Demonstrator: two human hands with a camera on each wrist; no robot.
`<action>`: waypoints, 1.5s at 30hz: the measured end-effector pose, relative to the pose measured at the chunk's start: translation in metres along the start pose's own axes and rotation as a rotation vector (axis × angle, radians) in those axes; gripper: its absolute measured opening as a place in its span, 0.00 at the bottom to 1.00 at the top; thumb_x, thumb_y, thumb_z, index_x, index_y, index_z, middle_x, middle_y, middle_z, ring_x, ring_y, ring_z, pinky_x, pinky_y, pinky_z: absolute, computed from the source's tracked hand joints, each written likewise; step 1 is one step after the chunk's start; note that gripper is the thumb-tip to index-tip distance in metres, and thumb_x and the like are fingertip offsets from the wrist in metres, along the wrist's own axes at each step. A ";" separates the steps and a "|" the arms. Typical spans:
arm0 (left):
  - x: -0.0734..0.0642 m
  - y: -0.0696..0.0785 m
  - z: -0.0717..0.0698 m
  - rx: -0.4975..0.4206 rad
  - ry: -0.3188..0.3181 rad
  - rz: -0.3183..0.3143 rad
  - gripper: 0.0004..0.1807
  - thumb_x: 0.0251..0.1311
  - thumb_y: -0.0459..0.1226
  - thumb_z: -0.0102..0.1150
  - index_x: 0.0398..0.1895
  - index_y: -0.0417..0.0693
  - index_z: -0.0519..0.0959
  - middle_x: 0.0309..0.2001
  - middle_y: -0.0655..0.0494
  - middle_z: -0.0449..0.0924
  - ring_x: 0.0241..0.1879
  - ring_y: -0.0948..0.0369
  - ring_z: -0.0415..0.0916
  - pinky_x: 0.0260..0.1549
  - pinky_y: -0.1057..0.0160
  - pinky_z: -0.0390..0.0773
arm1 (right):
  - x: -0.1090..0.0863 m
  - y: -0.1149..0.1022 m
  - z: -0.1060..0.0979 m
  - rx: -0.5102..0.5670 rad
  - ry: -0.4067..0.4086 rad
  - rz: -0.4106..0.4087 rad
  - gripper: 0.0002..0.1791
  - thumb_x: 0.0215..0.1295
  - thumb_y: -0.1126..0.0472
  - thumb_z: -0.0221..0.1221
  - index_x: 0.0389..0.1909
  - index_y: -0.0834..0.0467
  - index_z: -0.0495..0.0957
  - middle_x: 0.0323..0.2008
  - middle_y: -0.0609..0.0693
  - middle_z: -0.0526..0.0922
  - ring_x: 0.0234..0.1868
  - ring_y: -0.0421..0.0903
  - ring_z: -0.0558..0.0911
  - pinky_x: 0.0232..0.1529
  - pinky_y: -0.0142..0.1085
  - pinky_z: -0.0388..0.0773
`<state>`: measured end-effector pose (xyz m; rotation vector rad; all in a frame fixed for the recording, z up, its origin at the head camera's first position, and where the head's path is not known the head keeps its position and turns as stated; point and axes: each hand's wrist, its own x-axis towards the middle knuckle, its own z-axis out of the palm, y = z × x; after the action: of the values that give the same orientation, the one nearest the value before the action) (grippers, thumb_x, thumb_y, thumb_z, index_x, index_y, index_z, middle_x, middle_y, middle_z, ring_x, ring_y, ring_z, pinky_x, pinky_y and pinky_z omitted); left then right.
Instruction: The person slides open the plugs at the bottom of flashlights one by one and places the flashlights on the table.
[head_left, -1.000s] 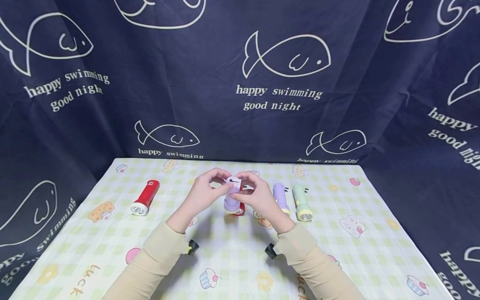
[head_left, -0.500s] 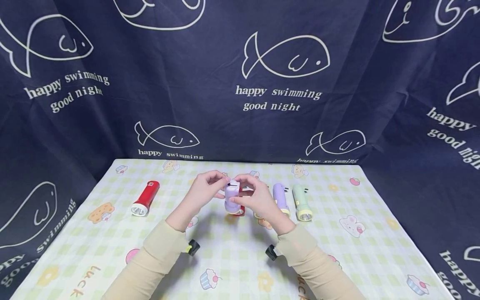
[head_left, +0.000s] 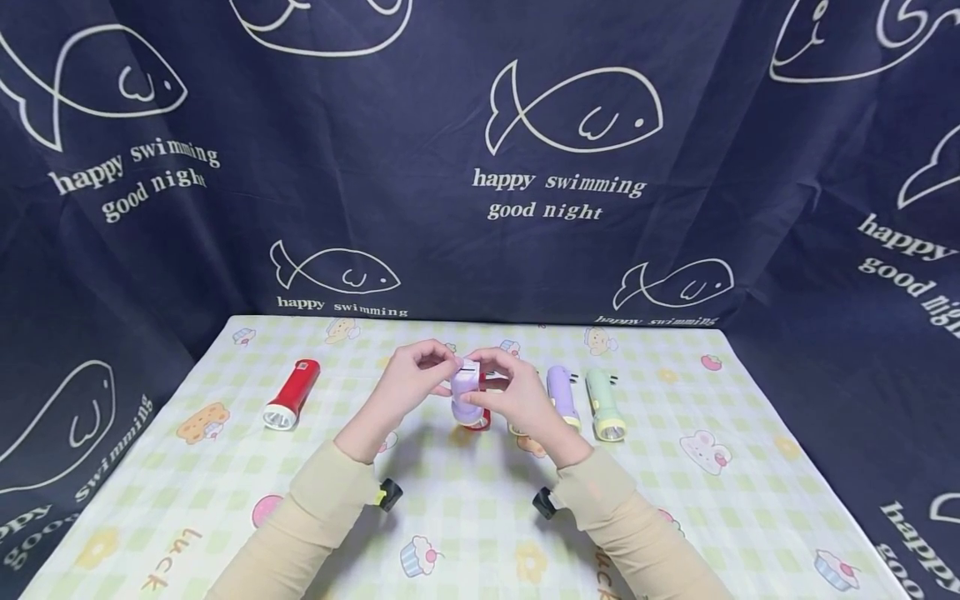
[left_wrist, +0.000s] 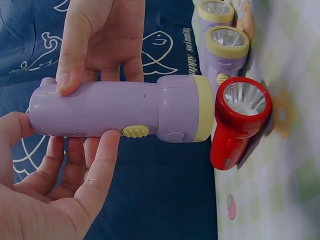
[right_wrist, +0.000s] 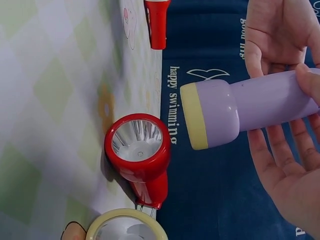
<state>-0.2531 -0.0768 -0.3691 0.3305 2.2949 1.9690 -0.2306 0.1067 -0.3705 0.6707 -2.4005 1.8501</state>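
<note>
A lilac flashlight (head_left: 467, 392) with a yellow rim is held above the table, its lens end down in the head view. My right hand (head_left: 513, 387) grips its barrel, thumb on one side and fingers behind, as the right wrist view shows. My left hand (head_left: 412, 383) holds it near the tail end. In the left wrist view one left fingertip touches the tail, and another finger (left_wrist: 105, 155) lies beside the yellow switch (left_wrist: 135, 131). A dark slot or line shows on the tail end. Just beyond stands a red flashlight (right_wrist: 145, 150), partly hidden in the head view.
Another red flashlight (head_left: 292, 396) lies at the left. To the right lie a purple flashlight (head_left: 562, 396) and a green flashlight (head_left: 604, 406), both with plug prongs. One more yellow-rimmed flashlight (head_left: 517, 429) is mostly behind my right hand. A checked cloth (head_left: 465, 533) covers the table.
My left thumb has moved off the flashlight's front, up to its tail end. The dark piece seen on the tail a second ago now looks like a thin line. My right hand keeps its grip.
</note>
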 end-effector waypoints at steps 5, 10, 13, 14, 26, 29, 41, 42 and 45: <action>0.001 0.001 -0.001 0.021 0.009 0.015 0.09 0.59 0.36 0.60 0.36 0.37 0.79 0.38 0.46 0.81 0.37 0.60 0.80 0.32 0.59 0.84 | 0.000 -0.001 0.000 -0.002 0.013 -0.003 0.25 0.49 0.71 0.69 0.50 0.66 0.75 0.43 0.63 0.81 0.43 0.46 0.81 0.47 0.34 0.80; 0.001 -0.001 0.000 0.018 0.029 0.022 0.11 0.58 0.37 0.61 0.36 0.36 0.79 0.38 0.46 0.81 0.35 0.62 0.80 0.32 0.58 0.84 | 0.001 0.002 0.001 0.011 0.033 0.011 0.25 0.49 0.71 0.69 0.51 0.66 0.75 0.43 0.63 0.81 0.44 0.46 0.81 0.51 0.45 0.79; 0.001 0.000 0.000 0.008 0.040 0.026 0.12 0.58 0.38 0.62 0.37 0.36 0.79 0.39 0.46 0.81 0.35 0.62 0.80 0.33 0.58 0.84 | 0.002 0.002 0.001 0.026 0.045 0.020 0.25 0.48 0.71 0.69 0.51 0.66 0.75 0.43 0.62 0.80 0.46 0.53 0.80 0.53 0.48 0.77; 0.001 0.000 0.000 0.007 0.044 0.028 0.12 0.58 0.38 0.63 0.37 0.36 0.79 0.38 0.46 0.81 0.35 0.62 0.80 0.33 0.58 0.84 | 0.002 0.001 0.001 0.029 0.050 0.022 0.25 0.48 0.71 0.69 0.51 0.66 0.75 0.42 0.61 0.80 0.46 0.56 0.80 0.53 0.48 0.77; -0.001 0.005 0.002 -0.012 0.045 0.003 0.10 0.58 0.37 0.62 0.36 0.36 0.79 0.36 0.47 0.81 0.35 0.60 0.80 0.33 0.59 0.84 | 0.002 -0.001 0.002 0.034 0.071 0.011 0.25 0.46 0.72 0.70 0.49 0.66 0.77 0.38 0.57 0.81 0.42 0.46 0.81 0.50 0.41 0.80; -0.001 0.005 0.002 -0.017 0.045 0.002 0.10 0.57 0.37 0.62 0.36 0.37 0.79 0.36 0.48 0.80 0.35 0.61 0.80 0.33 0.58 0.84 | 0.002 -0.001 0.001 0.039 0.072 0.013 0.25 0.46 0.71 0.70 0.48 0.65 0.77 0.39 0.59 0.82 0.43 0.47 0.81 0.51 0.45 0.79; -0.003 0.004 0.003 -0.024 0.055 0.003 0.10 0.56 0.37 0.64 0.34 0.37 0.79 0.35 0.49 0.80 0.33 0.61 0.78 0.33 0.57 0.84 | 0.001 0.000 0.002 0.043 0.066 -0.020 0.24 0.46 0.72 0.70 0.48 0.67 0.77 0.41 0.63 0.81 0.45 0.58 0.80 0.51 0.51 0.78; -0.004 0.005 0.003 -0.024 0.057 0.004 0.10 0.56 0.37 0.64 0.34 0.37 0.79 0.35 0.49 0.80 0.33 0.61 0.78 0.33 0.57 0.84 | 0.001 0.000 0.002 0.040 0.066 -0.021 0.24 0.46 0.72 0.70 0.48 0.67 0.77 0.41 0.63 0.81 0.46 0.57 0.80 0.51 0.51 0.78; -0.004 0.005 0.004 -0.015 0.064 0.008 0.10 0.55 0.37 0.65 0.33 0.38 0.78 0.35 0.49 0.79 0.32 0.61 0.78 0.33 0.57 0.84 | 0.001 0.001 0.002 0.037 0.060 -0.025 0.24 0.46 0.72 0.70 0.48 0.67 0.77 0.43 0.63 0.82 0.47 0.56 0.80 0.51 0.48 0.78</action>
<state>-0.2481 -0.0727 -0.3652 0.2800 2.3186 2.0287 -0.2318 0.1048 -0.3714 0.6350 -2.3159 1.8820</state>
